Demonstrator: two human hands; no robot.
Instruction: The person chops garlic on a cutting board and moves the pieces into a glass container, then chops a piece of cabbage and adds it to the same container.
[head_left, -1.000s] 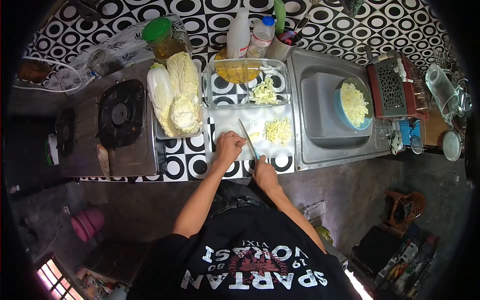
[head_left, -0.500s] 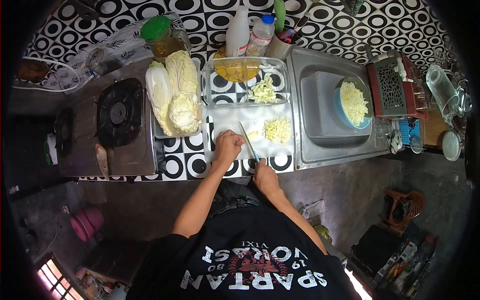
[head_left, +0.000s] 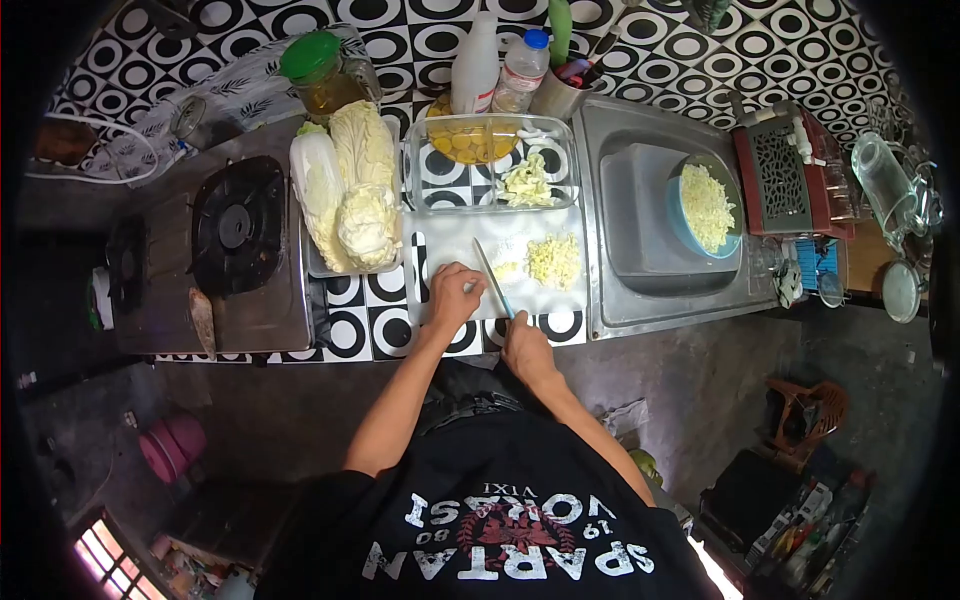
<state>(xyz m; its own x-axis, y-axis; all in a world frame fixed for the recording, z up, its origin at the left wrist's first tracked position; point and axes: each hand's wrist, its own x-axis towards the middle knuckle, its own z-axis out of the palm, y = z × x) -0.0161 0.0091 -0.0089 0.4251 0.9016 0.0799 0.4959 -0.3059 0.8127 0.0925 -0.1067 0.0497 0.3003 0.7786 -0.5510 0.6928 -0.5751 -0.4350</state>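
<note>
My right hand (head_left: 527, 350) grips a knife (head_left: 493, 281) by its light blue handle, blade pointing up and left over the translucent cutting board (head_left: 445, 238). Left of the blade, my left hand (head_left: 456, 295) rests on the board with fingers curled together; what they hold, if anything, is hidden. A heap of finely chopped pale vegetable (head_left: 554, 262) lies on the board right of the knife, with a few bits close to the blade. Behind the board stands a divided glass container (head_left: 420, 186), with cut pale pieces (head_left: 527, 182) in its right compartment.
Napa cabbages (head_left: 340, 190) fill a tray at left, beside the gas stove (head_left: 240, 230). To the right, a blue bowl of shredded cabbage (head_left: 707, 208) stands in the steel sink (head_left: 640, 309). Bottles (head_left: 476, 65) and a green-lidded jug (head_left: 335, 75) line the back.
The knife and my right hand have shifted slightly left and up. My left hand stays almost in place, fingers still curled.
</note>
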